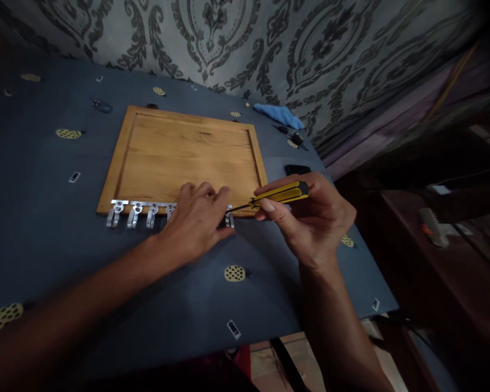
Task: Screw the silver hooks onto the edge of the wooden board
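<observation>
My right hand (314, 218) holds a yellow and black screwdriver (280, 194), its thin shaft slanting down to the left. The tip reaches the right end of a silver metal hook rail (147, 204), close to my left fingers. This rail lies along the near edge of a framed wooden board (188, 149), with several curved hooks hanging past the edge. My left hand (198, 218) is closed over the rail's right part, fingers on the board and thumb below the edge. It hides some of the hooks and exactly where the tip rests.
A blue cloth (280, 115), a dark tool (292, 135) and a black phone-like object (297, 170) lie right of the board. Small bits (100, 104) sit at the back left. The blue patterned tablecloth (41, 218) meets a patterned wall. A glue gun-like object (433, 226) rests on another surface.
</observation>
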`<action>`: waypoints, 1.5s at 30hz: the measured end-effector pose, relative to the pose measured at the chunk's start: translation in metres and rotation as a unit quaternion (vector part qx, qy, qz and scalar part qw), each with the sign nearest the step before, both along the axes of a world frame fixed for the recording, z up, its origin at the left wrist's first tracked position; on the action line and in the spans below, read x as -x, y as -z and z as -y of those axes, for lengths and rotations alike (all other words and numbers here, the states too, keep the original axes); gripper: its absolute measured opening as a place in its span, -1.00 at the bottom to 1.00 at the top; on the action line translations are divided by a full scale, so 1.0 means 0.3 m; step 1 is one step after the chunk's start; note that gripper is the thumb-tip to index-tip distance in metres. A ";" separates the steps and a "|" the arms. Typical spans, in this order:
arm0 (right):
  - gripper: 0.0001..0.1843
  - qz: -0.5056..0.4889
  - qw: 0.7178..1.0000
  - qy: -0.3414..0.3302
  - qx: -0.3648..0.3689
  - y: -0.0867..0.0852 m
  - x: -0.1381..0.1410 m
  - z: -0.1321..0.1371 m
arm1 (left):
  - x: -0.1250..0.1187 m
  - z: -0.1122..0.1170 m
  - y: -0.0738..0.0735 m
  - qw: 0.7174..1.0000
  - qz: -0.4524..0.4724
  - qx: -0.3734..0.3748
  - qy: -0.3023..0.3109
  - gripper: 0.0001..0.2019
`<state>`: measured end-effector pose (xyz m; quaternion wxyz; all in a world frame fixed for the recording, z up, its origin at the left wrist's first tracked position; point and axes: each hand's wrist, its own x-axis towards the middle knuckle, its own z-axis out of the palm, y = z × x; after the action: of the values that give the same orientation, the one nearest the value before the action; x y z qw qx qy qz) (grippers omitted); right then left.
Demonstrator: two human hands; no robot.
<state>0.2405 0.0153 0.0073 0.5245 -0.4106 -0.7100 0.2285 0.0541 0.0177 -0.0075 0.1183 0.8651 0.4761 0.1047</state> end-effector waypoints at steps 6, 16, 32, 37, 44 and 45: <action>-0.80 -0.030 0.999 -0.017 0.025 -0.003 0.009 0.001 | -0.001 -0.001 -0.003 1.000 0.005 0.008 0.001 -0.53; -0.90 0.019 0.999 -0.034 0.036 -0.029 -0.008 -0.002 | 0.001 0.000 0.007 1.000 0.021 -0.014 -0.001 -0.61; -0.77 0.045 0.997 0.055 -0.009 0.006 0.027 0.009 | -0.002 0.002 0.008 0.999 0.027 -0.022 -0.006 -0.64; -0.73 0.052 0.996 0.065 -0.024 0.021 0.022 0.004 | -0.002 0.004 0.009 1.000 0.019 -0.018 -0.002 -0.60; -0.67 0.048 0.995 0.086 -0.017 0.037 0.019 -0.002 | -0.001 0.003 0.007 0.999 0.031 -0.015 -0.004 -0.61; -0.66 0.046 0.995 0.086 -0.018 0.037 0.019 -0.003 | -0.001 0.003 0.006 0.999 0.030 -0.015 -0.003 -0.61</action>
<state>0.2347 0.0162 -0.0039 0.5162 -0.4708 -0.6995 0.1504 0.0543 0.0168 -0.0094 0.1192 0.8616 0.4735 0.1385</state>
